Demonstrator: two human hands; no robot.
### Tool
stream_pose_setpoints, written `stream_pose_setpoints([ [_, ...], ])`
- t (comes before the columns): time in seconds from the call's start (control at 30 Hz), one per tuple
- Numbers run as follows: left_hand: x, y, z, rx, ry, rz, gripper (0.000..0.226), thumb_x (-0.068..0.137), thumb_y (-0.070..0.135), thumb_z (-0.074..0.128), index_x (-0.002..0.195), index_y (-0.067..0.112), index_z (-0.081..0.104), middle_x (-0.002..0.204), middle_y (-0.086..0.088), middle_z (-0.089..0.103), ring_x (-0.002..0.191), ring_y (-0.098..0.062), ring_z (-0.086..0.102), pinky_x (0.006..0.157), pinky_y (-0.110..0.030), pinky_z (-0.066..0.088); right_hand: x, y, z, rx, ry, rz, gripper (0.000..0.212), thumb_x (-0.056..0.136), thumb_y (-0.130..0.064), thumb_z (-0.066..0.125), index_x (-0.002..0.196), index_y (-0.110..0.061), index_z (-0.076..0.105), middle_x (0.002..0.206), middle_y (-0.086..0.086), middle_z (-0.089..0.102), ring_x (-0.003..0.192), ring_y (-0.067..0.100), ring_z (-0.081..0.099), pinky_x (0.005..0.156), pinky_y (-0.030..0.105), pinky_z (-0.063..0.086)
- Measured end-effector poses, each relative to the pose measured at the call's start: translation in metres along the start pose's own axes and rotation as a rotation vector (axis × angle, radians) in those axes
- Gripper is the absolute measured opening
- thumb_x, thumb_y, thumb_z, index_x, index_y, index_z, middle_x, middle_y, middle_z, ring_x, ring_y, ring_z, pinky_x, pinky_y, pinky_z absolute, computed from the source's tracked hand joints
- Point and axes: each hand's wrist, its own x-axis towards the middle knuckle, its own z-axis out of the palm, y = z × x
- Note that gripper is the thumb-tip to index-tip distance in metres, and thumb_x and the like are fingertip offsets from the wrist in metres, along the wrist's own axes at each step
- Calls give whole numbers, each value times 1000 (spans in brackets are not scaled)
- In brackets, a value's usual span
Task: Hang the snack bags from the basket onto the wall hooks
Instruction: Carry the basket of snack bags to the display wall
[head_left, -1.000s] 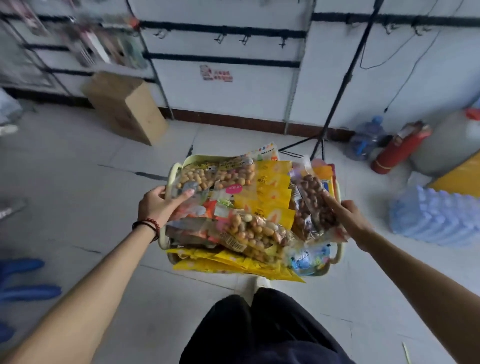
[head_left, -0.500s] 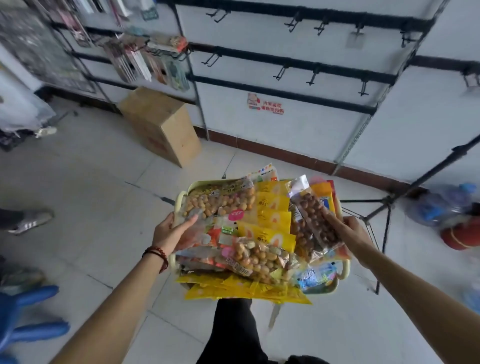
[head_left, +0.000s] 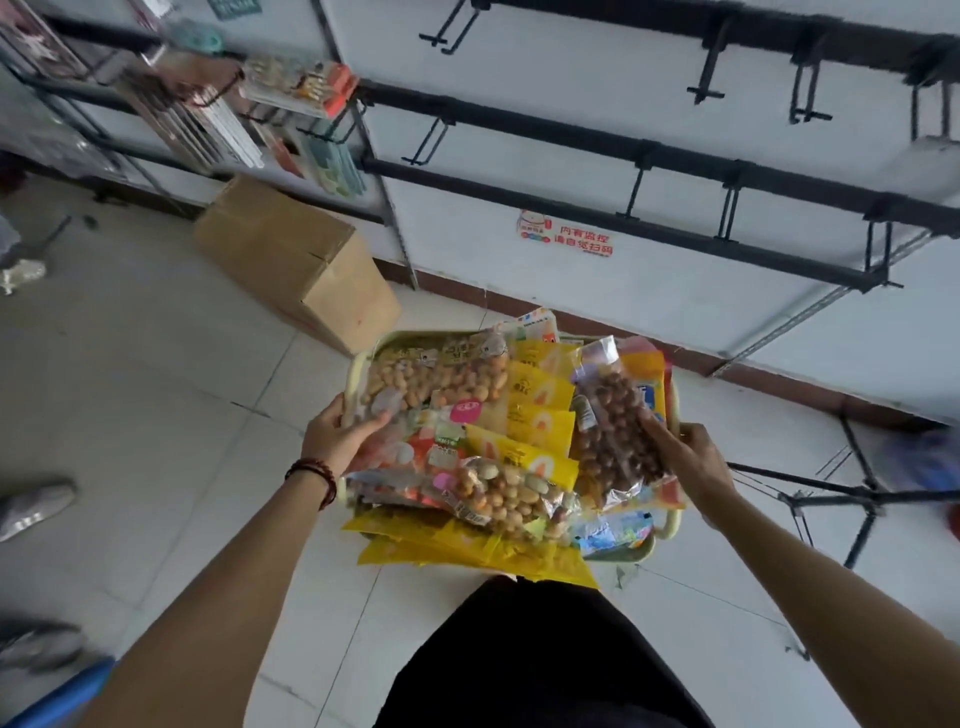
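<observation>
A white wall (head_left: 597, 306) fills the upper part of the view, crossed by black rails (head_left: 545, 130) with bare hooks (head_left: 635, 189) sticking out of them. At the far left, some hooks carry hanging packets (head_left: 311, 88), blurred. Below lies a pale tiled floor (head_left: 156, 405), with a cardboard box (head_left: 296, 265) standing against the wall.

In front of the person is a pale green basket (head_left: 644, 553), held up near the wall and piled with snack bags (head_left: 524, 431), yellow ones and clear ones of nuts. None of these hangs on a hook.

The left hand (head_left: 337, 436) grips the basket's left rim, thumb pressed onto a clear bag of pale nuts (head_left: 441, 374). The right hand (head_left: 691, 457), at the right rim, pinches a bag of brown nuts (head_left: 615, 431) at its lower edge, fingers curled over the top; the thumb is hidden. That bag tilts up above the pile.

A dark bead bracelet (head_left: 311, 470) circles the left wrist.
</observation>
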Motion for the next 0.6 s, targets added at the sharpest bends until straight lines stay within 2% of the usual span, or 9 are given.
stream_pose_setpoints([
  [0.1,48,27,5,-18,72,-3,61,71,33,80,123,17,53,113,1,59,98,-19,58,78,-26,46,48,-26,12,18,7,17,101,50,-88,55,114,-10,55,102,12,64,89,25,62,67,32,49],
  [0.2,85,50,3,-21,108,-40,68,73,28,79,129,16,43,112,1,47,95,-16,50,75,-24,42,72,-58,25,57,27,62,81,68,-71,61,118,-8,50,106,13,61,93,26,59,70,32,46],
  [0.3,118,59,-2,2,70,-65,64,73,28,78,127,19,45,107,0,49,91,-16,49,62,-19,39,95,-81,39,73,56,99,69,77,-59,61,122,-8,47,108,12,58,94,25,56,72,32,42],
  [0.4,160,60,-10,-20,27,-105,67,71,31,80,127,20,43,109,-4,52,92,-19,53,68,-24,44,120,-101,63,69,97,114,66,79,-58,61,121,-9,48,107,11,58,94,26,56,73,33,43],
  [0.5,211,53,-14,-1,-21,-133,70,69,33,81,126,22,43,107,-7,56,90,-19,56,67,-26,46,148,-115,93,53,118,126,59,81,-55,59,119,-11,50,101,9,56,90,25,55,70,32,43],
  [0.6,273,42,-16,21,-79,-122,75,64,43,82,126,24,44,115,-8,58,96,-21,58,79,-33,50,187,-117,128,58,135,157,66,80,-57,59,125,-11,48,103,10,55,89,26,55,61,28,44],
])
